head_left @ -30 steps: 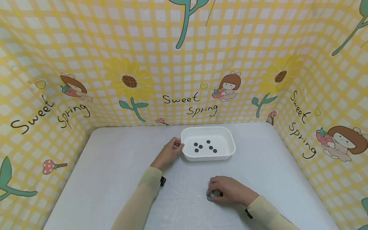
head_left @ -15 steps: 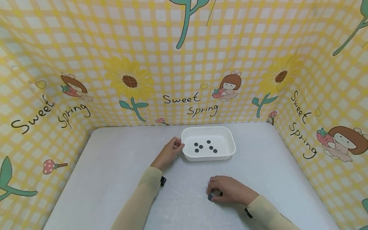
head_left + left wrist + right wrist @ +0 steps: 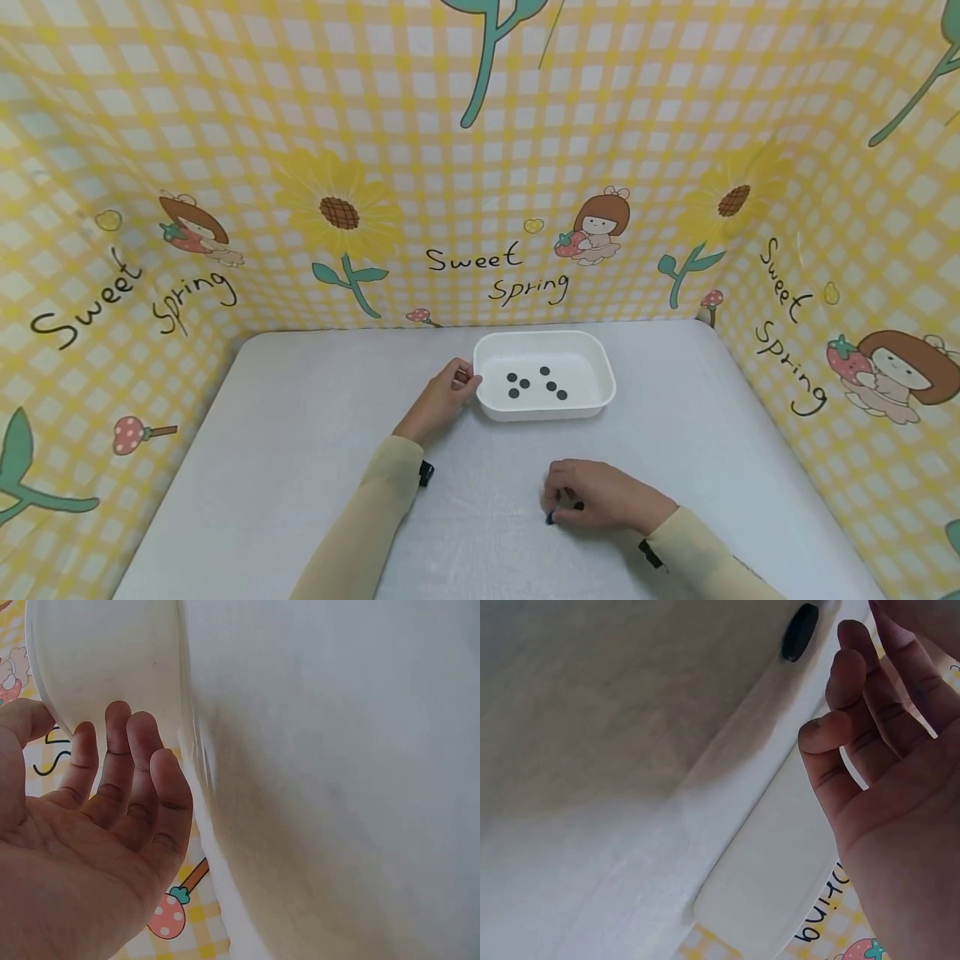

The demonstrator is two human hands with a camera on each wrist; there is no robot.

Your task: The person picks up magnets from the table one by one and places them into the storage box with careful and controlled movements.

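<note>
My left hand (image 3: pixel 438 400) holds the left end of a white tray (image 3: pixel 543 410). In the left wrist view its thumb is at the rim and the fingers touch the outer wall. Several small dark discs (image 3: pixel 551 386) lie flat and spread out inside the tray. Nearer the front, my right hand (image 3: pixel 607 496) pinches a small dark disc (image 3: pixel 551 517) between thumb and fingertips, low over the table. That disc now shows nearly edge-on. Another dark disc (image 3: pixel 800 632) appears below the hand in the right wrist view; the pinching fingertips are cut off there.
A white cloth (image 3: pixel 300 467) covers the table. Around its back and sides hangs a yellow checked curtain (image 3: pixel 480 167) with printed flowers and figures. Dark wrist bands (image 3: pixel 425 473) sit on both sleeves.
The disc in my right fingertips has turned from a pale face to a dark one, then nearly edge-on. The right hand has barely shifted. Left hand and tray stay still.
</note>
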